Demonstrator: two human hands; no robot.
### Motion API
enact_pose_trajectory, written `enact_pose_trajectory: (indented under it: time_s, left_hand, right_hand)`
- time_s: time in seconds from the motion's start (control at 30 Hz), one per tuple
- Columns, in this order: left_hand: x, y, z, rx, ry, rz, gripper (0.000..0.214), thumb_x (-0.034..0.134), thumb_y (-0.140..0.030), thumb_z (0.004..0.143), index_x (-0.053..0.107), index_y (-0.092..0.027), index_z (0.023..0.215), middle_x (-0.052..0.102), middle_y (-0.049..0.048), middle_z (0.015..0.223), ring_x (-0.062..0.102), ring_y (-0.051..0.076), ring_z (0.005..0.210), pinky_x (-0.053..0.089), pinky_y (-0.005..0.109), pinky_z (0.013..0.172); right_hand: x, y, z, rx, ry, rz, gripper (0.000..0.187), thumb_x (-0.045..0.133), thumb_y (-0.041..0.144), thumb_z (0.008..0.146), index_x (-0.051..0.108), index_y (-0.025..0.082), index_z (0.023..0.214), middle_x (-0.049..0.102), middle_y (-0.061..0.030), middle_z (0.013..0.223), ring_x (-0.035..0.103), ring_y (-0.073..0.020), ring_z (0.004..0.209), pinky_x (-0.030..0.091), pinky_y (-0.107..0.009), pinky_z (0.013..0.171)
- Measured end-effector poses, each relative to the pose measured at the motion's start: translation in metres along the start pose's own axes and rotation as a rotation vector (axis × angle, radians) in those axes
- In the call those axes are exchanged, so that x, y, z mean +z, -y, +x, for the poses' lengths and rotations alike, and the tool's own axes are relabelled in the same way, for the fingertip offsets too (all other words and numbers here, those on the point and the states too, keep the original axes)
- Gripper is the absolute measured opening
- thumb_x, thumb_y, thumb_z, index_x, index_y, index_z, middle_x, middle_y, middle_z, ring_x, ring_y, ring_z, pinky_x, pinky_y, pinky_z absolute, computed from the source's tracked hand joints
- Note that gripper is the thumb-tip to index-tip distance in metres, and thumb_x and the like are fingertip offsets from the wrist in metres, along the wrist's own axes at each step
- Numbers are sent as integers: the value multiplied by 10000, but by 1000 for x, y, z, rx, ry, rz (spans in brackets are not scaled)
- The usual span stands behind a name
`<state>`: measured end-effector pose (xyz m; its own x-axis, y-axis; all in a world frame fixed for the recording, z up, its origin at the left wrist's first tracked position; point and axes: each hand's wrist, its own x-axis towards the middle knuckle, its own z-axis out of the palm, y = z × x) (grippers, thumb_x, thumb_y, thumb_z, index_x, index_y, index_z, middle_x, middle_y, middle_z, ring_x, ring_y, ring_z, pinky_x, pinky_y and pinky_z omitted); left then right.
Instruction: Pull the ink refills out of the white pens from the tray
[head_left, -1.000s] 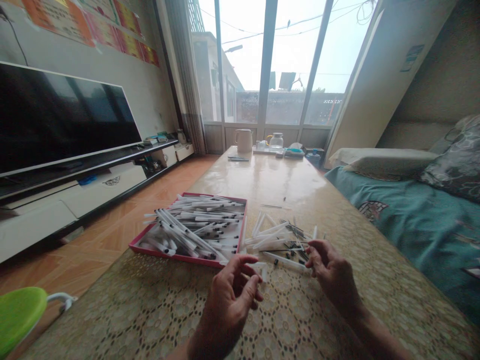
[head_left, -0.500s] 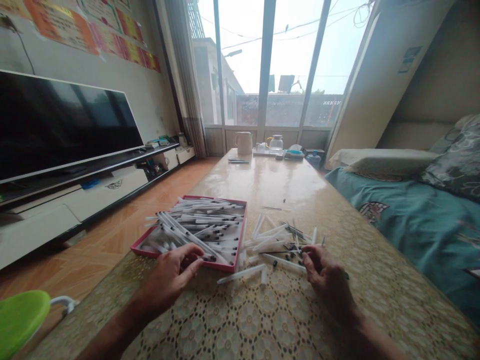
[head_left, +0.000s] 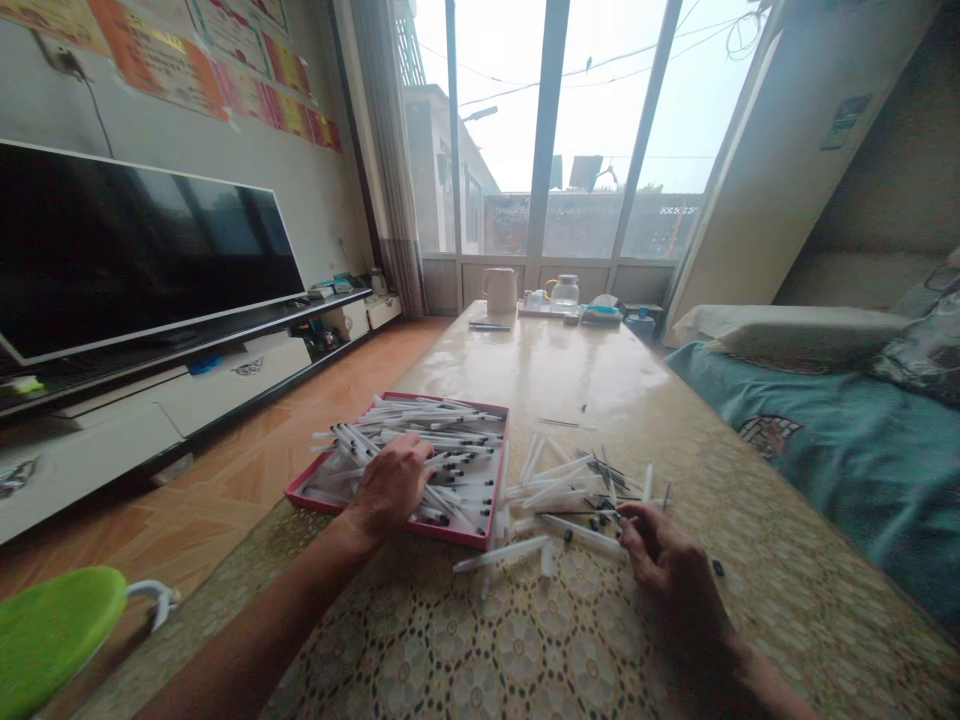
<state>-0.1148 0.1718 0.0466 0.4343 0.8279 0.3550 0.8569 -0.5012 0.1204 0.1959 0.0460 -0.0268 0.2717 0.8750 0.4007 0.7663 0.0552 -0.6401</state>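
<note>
A pink tray [head_left: 484,541] full of white pens [head_left: 450,440] lies on the lace-covered table [head_left: 525,640]. My left hand [head_left: 391,485] rests on the pens inside the tray, its fingers curled down over them. To the right of the tray lies a loose heap of white pen barrels [head_left: 555,480], thin refills [head_left: 609,472] and small black caps. My right hand [head_left: 671,575] sits at the near edge of that heap, fingers bent, fingertips touching the small parts. What they pinch is hidden.
At the table's far end stand a white jug [head_left: 501,290], a glass teapot [head_left: 564,293] and small items. A television [head_left: 135,250] on a low cabinet lines the left wall. A teal-covered sofa [head_left: 840,460] runs along the right. A green stool [head_left: 52,630] sits at the lower left.
My left hand has moved from in front of me leftward and forward into the tray, onto the pens. My right hand has stayed at the loose heap.
</note>
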Motion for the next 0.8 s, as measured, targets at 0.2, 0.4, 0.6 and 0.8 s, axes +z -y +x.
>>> enact_pose_trajectory:
  time_s: [0.2,0.4,0.6,0.8]
  left_hand:
    - [11,-3,11,-9,11,28,110,536,-98,728,578,-181,786,607,71,800,545,233,828,413,332,755]
    - [1,-22,12,62,-25,12,129,476,-124,800,586,-174,844,599,81,858,525,237,878,395,346,796]
    - [5,-85,-3,395,-70,-229,185,431,-154,864,586,-187,961,598,66,874,519,209,873,386,338,805]
    - [28,-124,-22,575,23,-313,181,455,-170,865,614,-196,948,601,63,817,523,206,817,386,336,759]
  right_hand:
    - [2,-6,1,0,11,3,276,403,412,861,557,198,946,670,-69,769,643,-222,676,495,-311,610]
    - [1,-2,3,-24,23,41,258,408,399,864,555,195,926,661,-56,749,640,-209,655,488,-296,607]
    - [-3,16,-4,-122,135,101,192,421,344,874,540,198,910,614,-17,680,579,-163,562,435,-249,514]
    - [-9,33,-10,-308,348,114,145,456,308,868,534,189,899,544,17,641,498,-117,511,402,-224,508]
